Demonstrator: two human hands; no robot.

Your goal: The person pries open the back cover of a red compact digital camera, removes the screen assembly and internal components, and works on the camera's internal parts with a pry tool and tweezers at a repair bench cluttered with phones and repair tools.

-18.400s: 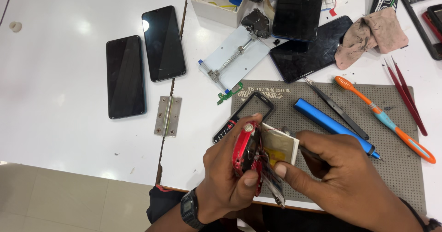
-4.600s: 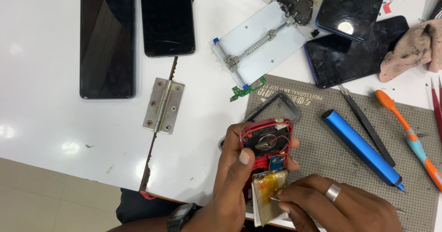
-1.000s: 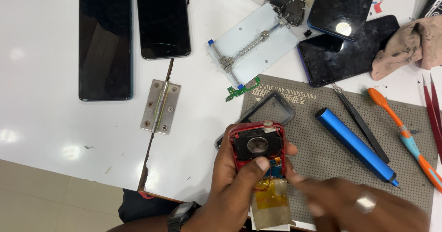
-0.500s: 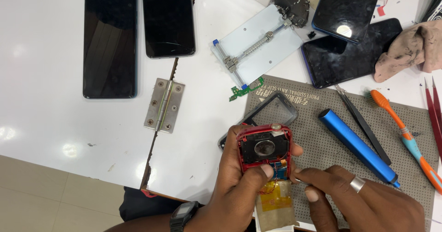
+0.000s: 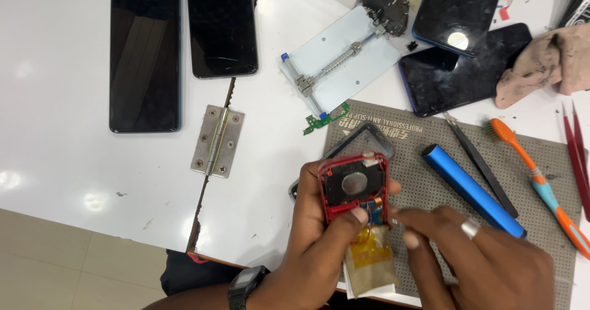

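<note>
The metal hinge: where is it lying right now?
In the head view the metal hinge lies flat on the white table, left of centre, just below the two dark phones and left of the grey mat.

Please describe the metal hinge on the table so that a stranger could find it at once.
Start at the white table and find the two black phones lying side by side at its upper left. Just below the right phone, beside a dark seam in the tabletop, lies the hinge. It is the only silver, flat, folding plate with screw holes.

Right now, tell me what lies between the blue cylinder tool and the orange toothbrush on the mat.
In the head view, a pair of dark tweezers lies on the grey mat between the blue cylinder tool and the orange toothbrush, slanted much as they are.
</note>
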